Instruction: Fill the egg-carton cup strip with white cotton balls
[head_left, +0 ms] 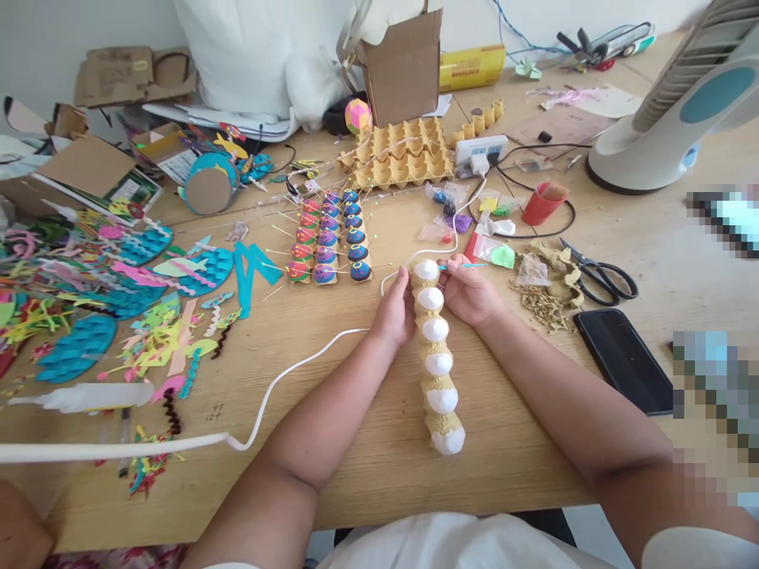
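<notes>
A strip cut from an egg carton [435, 345], its bumps capped in white, lies lengthwise in front of me. My left hand [396, 307] is closed around the left side of its far end. On the other side, my right hand [473, 294] pinches a thin blue stick [463, 266] whose tip is at the farthest white bump. Beyond my hands stand finished-looking carton strips with red [302, 243], purple [326, 254] and dark blue bumps [357, 251], several with thin pins sticking out.
To the right are scissors [605, 276], a black phone [622, 359], a red cup [542, 204] and a fan [658, 118]. Egg trays [403, 150] and a power strip [481, 148] lie behind. Paper crafts [190, 273] crowd the left; a white cord [278, 375] crosses the table.
</notes>
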A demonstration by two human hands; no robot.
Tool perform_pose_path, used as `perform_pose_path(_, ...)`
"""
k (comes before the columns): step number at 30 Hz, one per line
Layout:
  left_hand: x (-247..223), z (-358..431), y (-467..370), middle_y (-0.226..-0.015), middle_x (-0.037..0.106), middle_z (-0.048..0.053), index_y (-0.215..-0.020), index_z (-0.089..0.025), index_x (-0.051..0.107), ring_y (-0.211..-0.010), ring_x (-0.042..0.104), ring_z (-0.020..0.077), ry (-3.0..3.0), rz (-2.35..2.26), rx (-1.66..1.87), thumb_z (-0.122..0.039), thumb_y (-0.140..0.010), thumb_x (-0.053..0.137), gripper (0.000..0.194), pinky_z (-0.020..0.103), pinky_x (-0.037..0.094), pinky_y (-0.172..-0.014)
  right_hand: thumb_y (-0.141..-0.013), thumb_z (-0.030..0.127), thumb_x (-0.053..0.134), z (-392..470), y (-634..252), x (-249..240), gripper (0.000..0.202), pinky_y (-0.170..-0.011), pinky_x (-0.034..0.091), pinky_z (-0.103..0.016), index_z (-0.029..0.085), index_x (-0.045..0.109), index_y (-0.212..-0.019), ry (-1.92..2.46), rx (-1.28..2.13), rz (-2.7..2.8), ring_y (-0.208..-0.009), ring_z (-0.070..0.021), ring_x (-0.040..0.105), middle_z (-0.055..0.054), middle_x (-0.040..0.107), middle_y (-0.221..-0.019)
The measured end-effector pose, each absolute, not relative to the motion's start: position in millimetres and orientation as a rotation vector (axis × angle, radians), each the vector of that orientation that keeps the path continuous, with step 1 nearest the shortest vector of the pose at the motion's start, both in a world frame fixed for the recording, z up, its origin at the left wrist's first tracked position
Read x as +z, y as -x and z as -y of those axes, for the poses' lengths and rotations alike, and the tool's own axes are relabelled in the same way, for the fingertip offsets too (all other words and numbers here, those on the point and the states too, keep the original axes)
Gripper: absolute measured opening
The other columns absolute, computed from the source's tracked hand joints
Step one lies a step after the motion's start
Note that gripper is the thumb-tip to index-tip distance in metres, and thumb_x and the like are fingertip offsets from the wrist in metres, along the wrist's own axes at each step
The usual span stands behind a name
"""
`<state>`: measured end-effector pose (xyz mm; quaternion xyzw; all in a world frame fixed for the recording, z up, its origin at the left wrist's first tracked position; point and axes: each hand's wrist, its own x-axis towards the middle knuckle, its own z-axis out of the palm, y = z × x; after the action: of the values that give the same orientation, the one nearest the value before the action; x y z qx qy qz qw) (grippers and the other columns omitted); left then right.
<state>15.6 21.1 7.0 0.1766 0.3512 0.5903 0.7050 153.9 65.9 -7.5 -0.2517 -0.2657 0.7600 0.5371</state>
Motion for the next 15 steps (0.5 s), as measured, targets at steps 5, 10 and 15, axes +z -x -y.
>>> perform_pose_path(5, 0.8, -21.4, -13.0, -0.102, 0.088, 0.006, -0.104, -0.02, 0.084, -0.115, 0.082, 0.0278, -0.579, -0.764, 1.356, -0.041, -0.091, 0.088, 0.025, 0.034, 0.063, -0.095, -0.059, 0.042, 0.11, -69.1, -154.0, -11.4, 0.059, -0.078, 0.058, -0.036, 0.027, 0.056, -0.077, 0.624, 1.768, 0.649, -0.081, -0.0171, 0.067, 0.006, 0.075, -0.084)
perform_pose_path(10, -0.5, -22.8, -13.6, -0.096, 0.087, 0.004, -0.1, -0.019, 0.085, -0.105, 0.082, 0.0242, -0.58, -0.87, 1.397, -0.038, -0.087, 0.093, 0.024, 0.032, 0.06, -0.092, -0.057, 0.041, 0.111, -68.7, -152.4, -11.1, 0.058, -0.078, 0.058, -0.037, 0.027, 0.057, -0.076, 0.616, 1.777, 0.634, -0.081, -0.017, 0.067, 0.006, 0.075, -0.085)
perform_pose_path(15, -0.2, -21.9, -12.2, -0.086, 0.084, 0.002, -0.094, -0.019, 0.083, -0.096, 0.082, 0.0219, -0.575, -0.864, 1.388, -0.035, -0.086, 0.094, 0.021, 0.03, 0.059, -0.086, -0.056, 0.04, 0.112, -67.4, -151.9, -8.7, 0.058, -0.08, 0.058, -0.035, 0.026, 0.059, -0.076, 0.602, 1.787, 0.618, -0.081, -0.0152, 0.067, 0.007, 0.075, -0.084)
